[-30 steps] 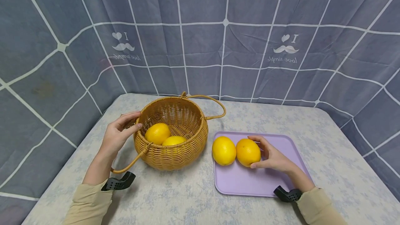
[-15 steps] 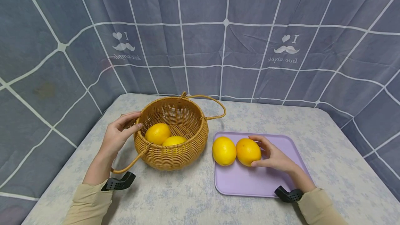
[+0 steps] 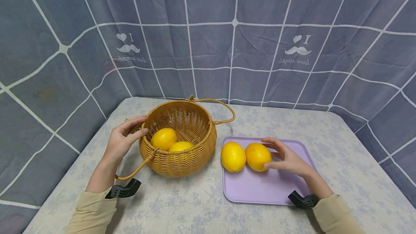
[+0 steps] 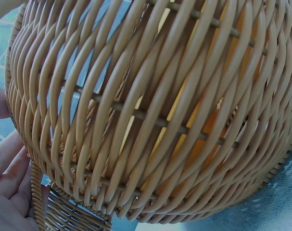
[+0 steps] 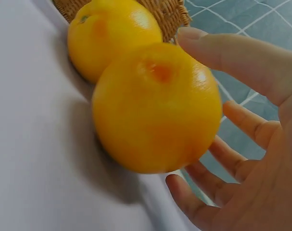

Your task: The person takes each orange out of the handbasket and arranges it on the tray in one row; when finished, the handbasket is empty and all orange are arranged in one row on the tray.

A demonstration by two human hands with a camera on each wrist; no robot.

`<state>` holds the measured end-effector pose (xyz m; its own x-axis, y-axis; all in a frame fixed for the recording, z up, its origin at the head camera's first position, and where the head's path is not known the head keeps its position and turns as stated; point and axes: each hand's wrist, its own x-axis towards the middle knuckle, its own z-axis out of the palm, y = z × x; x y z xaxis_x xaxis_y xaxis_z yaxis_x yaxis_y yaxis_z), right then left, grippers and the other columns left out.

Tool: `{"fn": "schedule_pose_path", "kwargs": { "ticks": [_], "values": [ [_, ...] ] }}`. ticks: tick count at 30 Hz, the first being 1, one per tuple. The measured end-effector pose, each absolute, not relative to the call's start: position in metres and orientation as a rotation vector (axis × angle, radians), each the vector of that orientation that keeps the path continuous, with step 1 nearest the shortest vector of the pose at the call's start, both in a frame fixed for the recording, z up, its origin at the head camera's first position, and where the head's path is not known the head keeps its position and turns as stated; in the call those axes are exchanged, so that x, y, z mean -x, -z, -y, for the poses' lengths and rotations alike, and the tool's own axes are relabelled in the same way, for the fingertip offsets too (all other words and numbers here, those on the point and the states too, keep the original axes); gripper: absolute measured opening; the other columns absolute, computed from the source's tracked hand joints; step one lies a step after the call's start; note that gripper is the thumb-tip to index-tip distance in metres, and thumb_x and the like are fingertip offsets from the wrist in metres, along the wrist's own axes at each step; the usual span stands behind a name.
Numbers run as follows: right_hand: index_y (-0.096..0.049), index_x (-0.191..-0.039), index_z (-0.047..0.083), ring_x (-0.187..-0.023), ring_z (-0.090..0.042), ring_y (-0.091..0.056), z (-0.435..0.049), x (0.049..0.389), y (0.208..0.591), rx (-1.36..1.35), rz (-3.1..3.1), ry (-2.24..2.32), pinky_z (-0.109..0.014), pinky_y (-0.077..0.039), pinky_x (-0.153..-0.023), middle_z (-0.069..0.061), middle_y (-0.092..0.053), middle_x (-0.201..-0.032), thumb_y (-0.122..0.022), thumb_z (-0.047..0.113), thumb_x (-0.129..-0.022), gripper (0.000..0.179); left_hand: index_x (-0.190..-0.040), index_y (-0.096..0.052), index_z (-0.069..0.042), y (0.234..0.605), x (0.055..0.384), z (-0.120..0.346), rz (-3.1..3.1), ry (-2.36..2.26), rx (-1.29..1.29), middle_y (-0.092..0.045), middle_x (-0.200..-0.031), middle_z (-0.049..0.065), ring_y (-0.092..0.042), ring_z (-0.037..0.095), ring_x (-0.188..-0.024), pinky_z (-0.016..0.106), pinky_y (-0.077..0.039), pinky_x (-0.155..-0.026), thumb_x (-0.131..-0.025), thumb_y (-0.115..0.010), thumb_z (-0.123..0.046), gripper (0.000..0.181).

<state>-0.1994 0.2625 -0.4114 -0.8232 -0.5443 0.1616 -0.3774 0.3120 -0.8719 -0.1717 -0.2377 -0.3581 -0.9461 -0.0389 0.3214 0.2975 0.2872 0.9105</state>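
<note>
Two oranges sit side by side on the lilac tray [image 3: 247, 190] in the head view, a yellower one [image 3: 233, 157] on the left and a deeper orange one [image 3: 258, 157] on the right. My right hand [image 3: 287, 160] is spread around the right side of the deeper orange, thumb tip right at its edge. In the right wrist view, the fingers [image 5: 194, 192] are spread beside this orange [image 5: 158, 110]. My left hand [image 3: 120, 140] rests at the left rim of the wicker basket [image 3: 182, 163], thumb and index fingertips at the rim, its fingers loosely extended in the left wrist view.
Inside the basket lie two more oranges, one at the back left [image 3: 164, 139] and one nearer the front [image 3: 181, 146]. A basket handle [image 3: 224, 113] sticks out toward the right. A grey-blue checked curtain [image 3: 211, 46] hangs behind the table [image 3: 182, 208].
My right hand has shifted slightly up and to the right, its thumb moving upward along the orange. That orange has moved up a little. My left hand and the basket have stayed put.
</note>
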Motion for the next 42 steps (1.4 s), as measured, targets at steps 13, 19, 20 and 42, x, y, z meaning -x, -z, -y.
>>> {"fn": "schedule_pose_path", "kwargs": {
  "ticks": [13, 19, 20, 42],
  "values": [
    [-0.034, -0.135, -0.007, -0.122, -0.018, -0.045, -0.244, 0.211, 0.372, 1.004, -2.331, 1.706, -0.025, -0.043, -0.099, -0.003, -0.043, -0.133, -0.063, -0.008, -0.084, 0.059, -0.129, -0.055, 0.001, 0.357, 0.172, 0.237, 2.285, 1.703, 0.221, -0.051, -0.127, -0.006, -0.047, 0.002, -0.114, 0.011, -0.040, -0.093, -0.090, -0.065, -0.015, 0.043],
    [-0.036, -0.136, -0.002, -0.122, -0.017, -0.045, -0.222, 0.218, 0.346, 0.976, -2.323, 1.703, -0.027, -0.042, -0.101, -0.010, -0.041, -0.136, -0.063, -0.002, -0.087, 0.056, -0.129, -0.055, 0.001, 0.359, 0.172, 0.239, 2.290, 1.685, 0.236, -0.051, -0.128, -0.005, -0.047, 0.002, -0.114, 0.010, -0.041, -0.092, -0.091, -0.064, -0.017, 0.043],
    [-0.036, -0.137, 0.000, -0.122, -0.019, -0.045, -0.218, 0.219, 0.341, 0.965, -2.326, 1.697, -0.028, -0.042, -0.101, -0.011, -0.041, -0.136, -0.063, -0.001, -0.087, 0.056, -0.129, -0.055, 0.001, 0.359, 0.172, 0.239, 2.289, 1.684, 0.237, -0.051, -0.128, -0.005, -0.047, 0.002, -0.114, 0.010, -0.041, -0.092, -0.091, -0.064, -0.017, 0.043],
    [-0.045, -0.133, 0.008, -0.122, -0.021, -0.048, -0.110, 0.239, 0.281, 1.014, -2.170, 1.775, -0.043, -0.045, -0.095, -0.003, -0.048, -0.134, -0.065, 0.010, -0.089, 0.049, -0.127, -0.057, -0.001, 0.359, 0.173, 0.239, 2.267, 1.716, 0.245, -0.052, -0.126, -0.006, -0.048, 0.002, -0.114, 0.011, -0.040, -0.094, -0.090, -0.065, -0.016, 0.041]
  ]
}}
